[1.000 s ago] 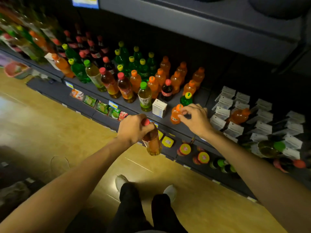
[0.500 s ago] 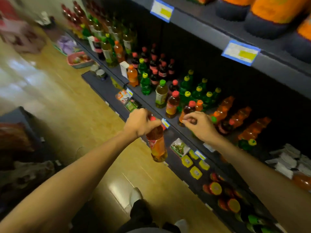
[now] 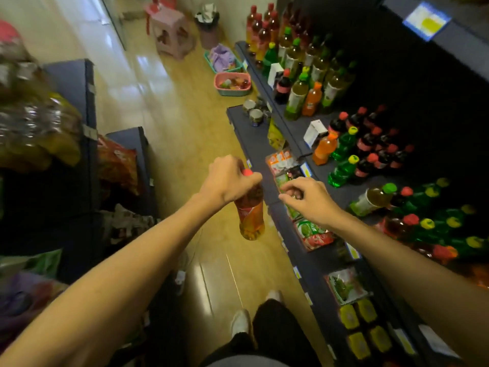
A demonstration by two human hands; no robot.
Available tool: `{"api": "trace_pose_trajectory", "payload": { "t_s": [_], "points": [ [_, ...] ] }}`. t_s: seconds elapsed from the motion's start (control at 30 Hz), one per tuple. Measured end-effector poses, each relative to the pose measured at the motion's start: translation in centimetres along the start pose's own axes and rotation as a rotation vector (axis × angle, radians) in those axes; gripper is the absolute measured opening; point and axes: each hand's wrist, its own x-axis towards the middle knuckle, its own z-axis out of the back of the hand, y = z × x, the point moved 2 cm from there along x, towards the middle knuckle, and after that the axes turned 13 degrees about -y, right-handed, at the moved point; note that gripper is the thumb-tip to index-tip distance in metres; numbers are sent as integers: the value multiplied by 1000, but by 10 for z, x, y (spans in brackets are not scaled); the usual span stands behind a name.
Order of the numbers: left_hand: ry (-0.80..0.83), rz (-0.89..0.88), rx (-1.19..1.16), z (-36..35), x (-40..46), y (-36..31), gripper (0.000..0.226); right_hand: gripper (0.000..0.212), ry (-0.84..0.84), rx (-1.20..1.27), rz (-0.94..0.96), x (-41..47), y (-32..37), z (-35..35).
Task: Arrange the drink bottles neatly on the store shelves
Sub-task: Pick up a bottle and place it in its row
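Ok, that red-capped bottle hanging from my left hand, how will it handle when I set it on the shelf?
The red-capped bottle looks nearly full of amber drink, so probably heavy for its size. The left hand grips only its neck, so it may swing. Tall and narrow, it could tip among the crowded shelf bottles.

On my feed I see a wooden floor (image 3: 169, 107) running down the aisle. At its far end a pink plastic stool (image 3: 172, 33) stands beside a small waste bin (image 3: 209, 25). Nearer, a teal basket (image 3: 223, 58) with purple contents and a pink basket (image 3: 232, 84) of small items sit on the floor against the shelving. Glass jars (image 3: 255, 116) stand on the low ledge, and snack packets (image 3: 315, 233) and yellow tubs (image 3: 358, 316) lie farther along it. To my left, blurred bagged goods (image 3: 39, 128) fill another dark rack (image 3: 87, 107).
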Motion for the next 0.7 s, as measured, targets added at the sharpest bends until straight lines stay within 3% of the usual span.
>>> {"api": "trace_pose_trajectory", "payload": {
  "t_s": [0.23,0.7],
  "points": [
    [-15,105,8,3,76,65,50,15,47,40,-39,95,-13,-39],
    [-111,182,-9,12,307,109,27,9,20,178,-82,373,-31,-101]
  ]
}}
